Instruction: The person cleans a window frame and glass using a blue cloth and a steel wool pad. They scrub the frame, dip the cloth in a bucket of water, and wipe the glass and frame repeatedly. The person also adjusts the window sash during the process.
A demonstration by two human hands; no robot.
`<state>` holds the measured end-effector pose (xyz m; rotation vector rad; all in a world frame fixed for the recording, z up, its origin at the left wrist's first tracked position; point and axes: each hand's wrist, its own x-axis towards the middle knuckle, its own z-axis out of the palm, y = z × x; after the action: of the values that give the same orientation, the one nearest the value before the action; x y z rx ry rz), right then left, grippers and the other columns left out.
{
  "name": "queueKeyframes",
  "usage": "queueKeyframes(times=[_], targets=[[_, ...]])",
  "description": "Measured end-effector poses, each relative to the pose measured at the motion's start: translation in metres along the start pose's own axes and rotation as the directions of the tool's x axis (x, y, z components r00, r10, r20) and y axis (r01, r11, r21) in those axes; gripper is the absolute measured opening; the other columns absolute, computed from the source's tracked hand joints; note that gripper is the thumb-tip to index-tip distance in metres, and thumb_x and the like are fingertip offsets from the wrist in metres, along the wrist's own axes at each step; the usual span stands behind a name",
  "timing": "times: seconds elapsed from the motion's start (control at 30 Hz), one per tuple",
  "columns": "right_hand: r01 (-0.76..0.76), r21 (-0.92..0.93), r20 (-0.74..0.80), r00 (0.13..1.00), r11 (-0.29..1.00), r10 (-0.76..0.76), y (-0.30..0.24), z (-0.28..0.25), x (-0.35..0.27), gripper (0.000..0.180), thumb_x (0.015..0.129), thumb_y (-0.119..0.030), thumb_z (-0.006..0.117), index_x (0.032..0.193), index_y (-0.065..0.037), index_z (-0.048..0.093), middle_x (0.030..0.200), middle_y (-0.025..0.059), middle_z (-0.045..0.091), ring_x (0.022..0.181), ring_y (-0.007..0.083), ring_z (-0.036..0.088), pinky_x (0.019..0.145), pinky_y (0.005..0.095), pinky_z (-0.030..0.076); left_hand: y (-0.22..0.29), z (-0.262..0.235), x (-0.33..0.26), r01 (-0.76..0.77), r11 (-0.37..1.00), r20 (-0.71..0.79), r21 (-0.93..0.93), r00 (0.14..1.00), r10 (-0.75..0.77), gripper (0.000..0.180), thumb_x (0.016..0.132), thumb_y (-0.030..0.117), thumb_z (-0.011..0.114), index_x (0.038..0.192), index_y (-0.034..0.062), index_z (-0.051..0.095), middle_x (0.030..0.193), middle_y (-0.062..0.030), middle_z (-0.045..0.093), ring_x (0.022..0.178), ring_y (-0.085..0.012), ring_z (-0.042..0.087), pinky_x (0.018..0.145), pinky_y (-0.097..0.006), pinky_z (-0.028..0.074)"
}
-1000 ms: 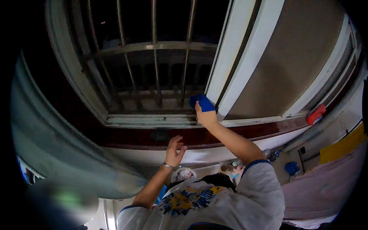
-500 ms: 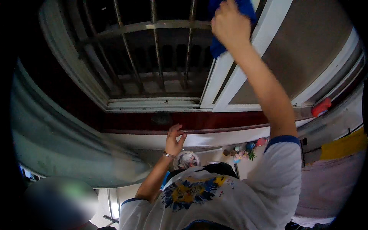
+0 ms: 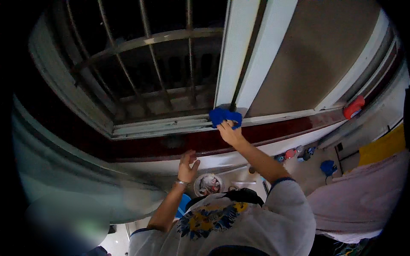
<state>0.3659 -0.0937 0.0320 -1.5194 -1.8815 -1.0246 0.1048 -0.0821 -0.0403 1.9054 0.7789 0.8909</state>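
My right hand (image 3: 231,133) grips a bunched blue cloth (image 3: 220,115) and presses it at the bottom of the white window frame (image 3: 236,64), where the sliding sash meets the lower track (image 3: 166,126). Part of the cloth hangs past my fingers. My left hand (image 3: 188,167), with a bracelet at its wrist, holds nothing. Its fingers are apart, close to the front edge of the dark red window sill (image 3: 273,131).
Metal bars (image 3: 149,41) cross the open left side of the window. A green curtain (image 3: 55,170) hangs at left. A red object (image 3: 354,106) sits at the sill's right end. Below are a round bin (image 3: 209,184), a blue bucket (image 3: 183,205) and draped pink fabric (image 3: 354,196).
My right hand has brought the blue cloth from high on the window frame down to its bottom corner. My left hand stays near the sill's edge. The view has shifted.
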Motion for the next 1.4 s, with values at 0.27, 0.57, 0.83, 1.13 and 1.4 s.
queueKeyframes(times=[0.27, 0.57, 0.83, 1.13, 1.4], targets=[[-0.485, -0.125, -0.015, 0.873, 0.866, 0.487, 0.061, -0.019, 0.069, 0.022, 0.082, -0.028, 0.061, 0.093, -0.011, 0.068, 0.111, 0.0131, 0.059, 0.103, 0.0343, 0.05, 0.092, 0.0579, 0.033, 0.016, 0.025, 0.036, -0.146, 0.987, 0.092, 0.072, 0.986, 0.139, 0.039, 0.081, 0.005, 0.065, 0.118, 0.002, 0.053, 0.123, -0.0166, 0.05, 0.092, -0.0251, 0.064, 0.076, -0.034, 0.054], [-0.249, -0.148, -0.329, 0.925, 0.957, 0.19, 0.129, -0.166, 0.269, 0.025, 0.084, -0.017, 0.053, 0.091, 0.005, 0.062, 0.108, 0.0216, 0.056, 0.108, 0.0388, 0.05, 0.081, 0.0433, 0.049, 0.064, 0.062, 0.042, -0.068, 0.998, -0.078, 0.019, 0.995, 0.069, 0.041, 0.081, 0.0, 0.063, 0.12, -0.0002, 0.05, 0.122, -0.016, 0.051, 0.089, -0.0224, 0.063, 0.072, -0.03, 0.055], [-0.565, 0.818, 0.451, 0.742, 0.102, 0.496, 0.074, -0.052, 0.058, 0.019, 0.089, -0.025, 0.056, 0.08, -0.009, 0.059, 0.072, 0.0041, 0.048, 0.07, 0.0188, 0.049, 0.064, 0.0325, 0.042, 0.139, 0.074, 0.086, -0.094, 0.991, -0.346, 0.093, 0.931, 0.12, 0.032, 0.087, 0.007, 0.059, 0.117, -0.0004, 0.054, 0.103, -0.0139, 0.059, 0.087, -0.0227, 0.058, 0.081, -0.032, 0.046], [-0.041, 0.288, -0.099, 0.992, 0.957, 0.072, 0.114, -0.065, -0.08, 0.011, 0.071, -0.012, 0.061, 0.079, -0.007, 0.065, 0.092, 0.0097, 0.06, 0.086, 0.0286, 0.058, 0.078, 0.0439, 0.048, 0.221, 0.127, 0.186, -0.206, 0.843, -0.399, 0.496, 0.808, 0.433, 0.047, 0.091, 0.022, 0.057, 0.124, -0.0089, 0.043, 0.112, -0.0256, 0.049, 0.101, -0.0398, 0.05, 0.088, -0.042, 0.04], [-0.25, 0.216, -0.039, 0.964, 0.944, 0.265, 0.15, -0.105, -0.143, 0.035, 0.066, -0.003, 0.063, 0.101, -0.003, 0.065, 0.112, 0.0191, 0.055, 0.098, 0.0397, 0.055, 0.085, 0.0531, 0.045, 0.261, 0.196, 0.192, -0.381, 0.79, -0.195, 0.48, 0.832, 0.52, 0.045, 0.087, 0.017, 0.06, 0.123, -0.006, 0.048, 0.104, -0.0215, 0.053, 0.091, -0.0349, 0.055, 0.079, -0.04, 0.047]])
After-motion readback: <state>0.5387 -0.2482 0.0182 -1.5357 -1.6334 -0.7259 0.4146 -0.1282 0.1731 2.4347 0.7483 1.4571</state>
